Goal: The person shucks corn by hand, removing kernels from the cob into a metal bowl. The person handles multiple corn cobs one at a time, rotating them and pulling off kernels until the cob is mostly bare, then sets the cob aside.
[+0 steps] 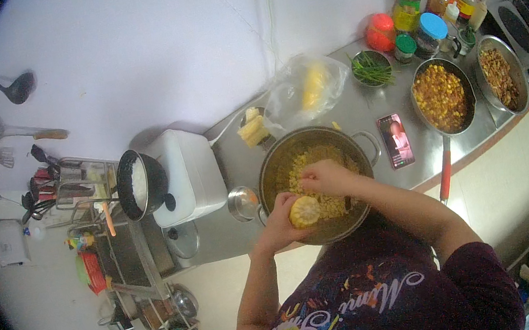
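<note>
My left hand (279, 223) is wrapped around an ear of corn (304, 211), whose cut end faces up, over the near left part of a large metal pot (311, 134). My right hand (327, 177) hangs over the middle of the same pot with its fingers curled together. Whether anything is between those fingertips cannot be seen. Loose yellow corn kernels (332, 206) lie in the pot below both hands. Stripped corn cobs (253, 129) stand in a container beyond the pot's far left rim. More corn (314, 86) is in a clear plastic bag (281, 105) behind the pot.
Right of the pot lie a phone (396, 141) with a lit screen, a pan of corn mixture (438, 97), another filled pan (502, 78) and a bowl of green stalks (372, 69). A white appliance (190, 174) carries a dark bowl (134, 184); a steel bowl (243, 204) sits beside the pot.
</note>
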Action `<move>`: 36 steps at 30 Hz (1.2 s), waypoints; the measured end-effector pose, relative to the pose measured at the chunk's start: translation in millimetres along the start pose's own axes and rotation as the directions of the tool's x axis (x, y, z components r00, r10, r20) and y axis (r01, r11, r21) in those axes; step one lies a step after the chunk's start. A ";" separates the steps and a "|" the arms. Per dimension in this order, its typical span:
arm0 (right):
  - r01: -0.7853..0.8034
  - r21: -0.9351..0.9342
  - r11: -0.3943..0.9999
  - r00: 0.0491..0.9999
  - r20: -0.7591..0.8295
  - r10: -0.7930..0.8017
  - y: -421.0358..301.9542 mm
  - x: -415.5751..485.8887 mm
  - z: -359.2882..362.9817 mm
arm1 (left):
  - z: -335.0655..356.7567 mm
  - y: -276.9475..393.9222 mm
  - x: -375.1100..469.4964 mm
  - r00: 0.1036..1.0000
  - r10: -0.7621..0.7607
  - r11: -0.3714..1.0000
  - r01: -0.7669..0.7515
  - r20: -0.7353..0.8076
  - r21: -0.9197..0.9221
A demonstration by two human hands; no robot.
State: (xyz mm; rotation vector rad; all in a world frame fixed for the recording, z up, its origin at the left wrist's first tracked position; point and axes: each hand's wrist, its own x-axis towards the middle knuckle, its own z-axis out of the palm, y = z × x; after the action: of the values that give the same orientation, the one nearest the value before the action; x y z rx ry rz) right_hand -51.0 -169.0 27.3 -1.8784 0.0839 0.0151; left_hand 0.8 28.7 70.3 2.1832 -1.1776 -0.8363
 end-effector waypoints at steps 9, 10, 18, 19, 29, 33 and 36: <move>0.090 -0.046 0.995 0.987 -0.128 -0.096 -6.8 -6.6 -1.6 | 23.4 -25.3 -5.6 0.973 -0.223 0.156 0.089 0.052 -0.984; 0.130 -0.037 0.991 0.982 -0.133 -0.134 -17.4 -9.1 -1.8 | 27.3 -29.2 -7.4 0.973 -0.217 0.073 0.101 0.084 -0.992; 0.310 -0.336 0.889 0.948 0.176 -0.264 -31.8 -3.2 -6.4 | 28.1 -31.7 -7.2 0.953 -0.250 0.158 0.216 0.173 -0.964; 0.290 -0.357 0.888 0.951 0.212 -0.226 -32.1 -1.9 -6.7 | 24.3 -20.6 0.2 0.936 -0.329 0.313 0.232 0.124 -0.921; 0.199 -0.165 0.966 0.979 -0.005 -0.203 -9.9 -8.6 1.1 | 21.4 -10.5 -0.4 0.907 -0.405 0.209 0.217 0.117 -0.954; 0.211 -0.137 0.968 0.969 0.159 -0.188 -9.4 -5.3 17.3 | 24.9 -6.3 0.3 0.920 -0.373 0.261 0.228 0.120 -0.938; 0.113 0.017 0.993 0.972 0.203 -0.114 4.5 1.0 21.1 | 29.1 -13.9 2.3 0.885 -0.405 0.132 0.306 0.230 -0.943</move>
State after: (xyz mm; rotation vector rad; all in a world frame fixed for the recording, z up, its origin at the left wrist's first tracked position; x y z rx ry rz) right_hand -49.7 -150.3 16.6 -1.8633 -0.1647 0.1281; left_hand -11.7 29.2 40.6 1.2832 0.1470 -1.2065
